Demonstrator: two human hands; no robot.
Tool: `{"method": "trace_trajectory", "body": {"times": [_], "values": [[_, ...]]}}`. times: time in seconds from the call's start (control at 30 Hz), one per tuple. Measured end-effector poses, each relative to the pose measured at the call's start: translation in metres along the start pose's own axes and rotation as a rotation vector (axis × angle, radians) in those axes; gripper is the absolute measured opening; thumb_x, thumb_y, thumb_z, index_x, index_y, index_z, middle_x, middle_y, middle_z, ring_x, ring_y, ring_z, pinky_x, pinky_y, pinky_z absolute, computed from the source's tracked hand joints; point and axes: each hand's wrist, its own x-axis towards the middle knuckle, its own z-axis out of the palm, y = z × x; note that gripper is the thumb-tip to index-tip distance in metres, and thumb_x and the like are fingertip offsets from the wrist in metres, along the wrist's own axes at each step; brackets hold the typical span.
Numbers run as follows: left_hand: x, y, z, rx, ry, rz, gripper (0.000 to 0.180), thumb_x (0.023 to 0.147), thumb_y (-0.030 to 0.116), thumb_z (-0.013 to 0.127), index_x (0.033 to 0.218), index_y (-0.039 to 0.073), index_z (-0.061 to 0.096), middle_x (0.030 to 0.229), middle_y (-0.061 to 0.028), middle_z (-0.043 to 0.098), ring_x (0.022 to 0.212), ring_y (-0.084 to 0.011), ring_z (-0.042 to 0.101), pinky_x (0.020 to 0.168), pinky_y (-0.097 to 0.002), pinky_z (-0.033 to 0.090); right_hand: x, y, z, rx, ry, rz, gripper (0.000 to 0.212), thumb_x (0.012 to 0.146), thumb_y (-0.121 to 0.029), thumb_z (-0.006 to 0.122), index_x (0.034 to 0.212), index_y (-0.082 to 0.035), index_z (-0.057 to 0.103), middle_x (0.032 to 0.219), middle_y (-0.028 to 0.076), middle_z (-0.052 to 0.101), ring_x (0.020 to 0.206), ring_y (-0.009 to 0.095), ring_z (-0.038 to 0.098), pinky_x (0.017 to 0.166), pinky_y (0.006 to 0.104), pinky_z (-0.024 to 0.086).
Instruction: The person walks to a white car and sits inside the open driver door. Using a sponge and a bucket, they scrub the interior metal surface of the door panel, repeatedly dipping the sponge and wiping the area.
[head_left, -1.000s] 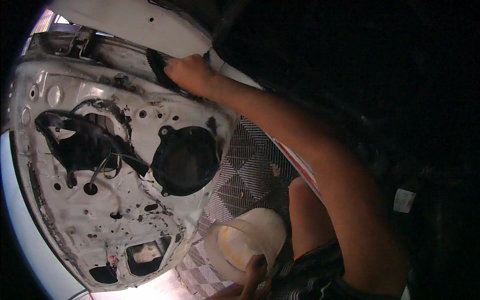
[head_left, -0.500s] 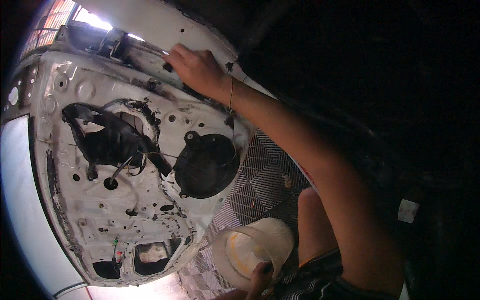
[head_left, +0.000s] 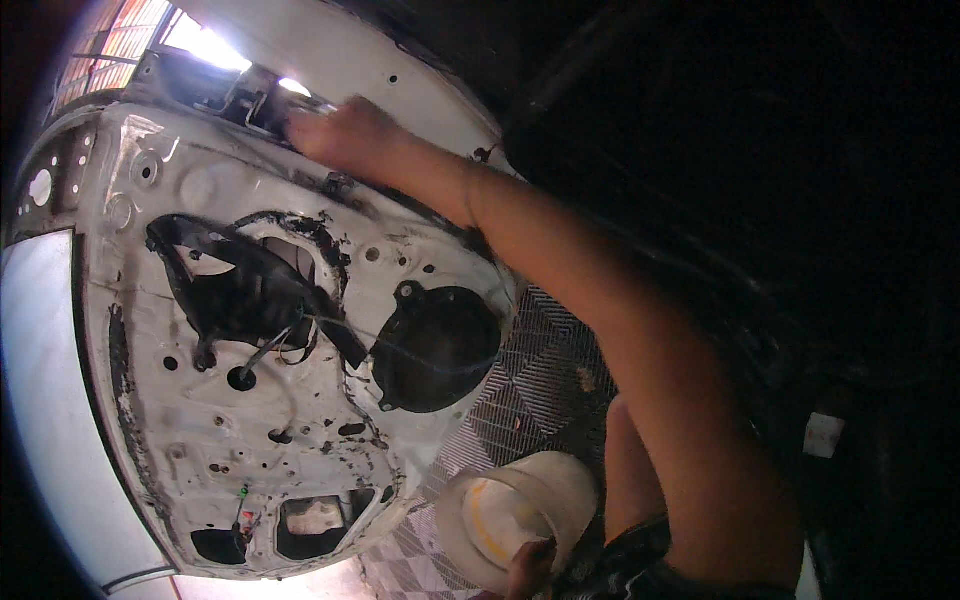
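My right hand (head_left: 345, 137) is at the top edge of a bare car door (head_left: 330, 400), arm stretched across from the lower right. Its fingers are curled closed. Blur hides what they hold, though a shiny bit shows beside the knuckles. Down at the bottom, my left hand (head_left: 532, 568) is closed at the near rim of a whitish plastic bucket (head_left: 572, 490), with its fingers partly hidden. A yellowish streak marks the bucket's inside. On the door are a round black speaker (head_left: 438, 350) and a black bracket (head_left: 240, 280) across a large opening.
Thin wires (head_left: 345, 328) run from the opening toward the speaker. Patterned grid flooring (head_left: 545, 345) lies beyond the door. My bent knee (head_left: 630, 450) is beside the bucket. A pale body panel (head_left: 400, 50) stands behind the door's top edge. Dark surfaces fill the right side.
My right hand has slid left along the door's top edge. The whole view has shifted slightly, so door and bucket appear a little lower and further right. My left hand stays at the bucket.
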Motion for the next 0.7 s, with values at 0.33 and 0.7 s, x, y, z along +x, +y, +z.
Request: {"method": "trace_trajectory", "body": {"times": [0.33, 0.7], "values": [[-0.024, 0.054, -0.031, -0.348, 0.12, -0.002, 0.02, 0.09, 0.021, 0.075, 0.107, 0.01, 0.075, 0.099, -0.0137, 0.071, 0.095, -0.0309, 0.071, 0.085, -0.0405, 0.055, 0.007, -0.004, -0.005, -0.082, -0.091, -0.154, 0.006, 0.083, -0.013, 0.062, 0.083, -0.011, 0.068, 0.084, 0.002, 0.061, 0.069, 0.023, 0.072, 0.053, 0.0387, 0.06], [-0.009, 0.044, -0.015, -0.125, 0.204, 0.159, 0.026, 0.085, 0.021, 0.078, 0.109, 0.011, 0.075, 0.099, -0.0143, 0.071, 0.094, -0.0345, 0.07, 0.084, -0.0433, 0.056, 0.03, 0.007, -0.011, -0.541, 0.32, -0.186, 0.005, 0.066, -0.024, 0.067, 0.062, -0.023, 0.069, 0.071, -0.008, 0.064, 0.093, 0.013, 0.062, 0.085, 0.0337, 0.043]]}}
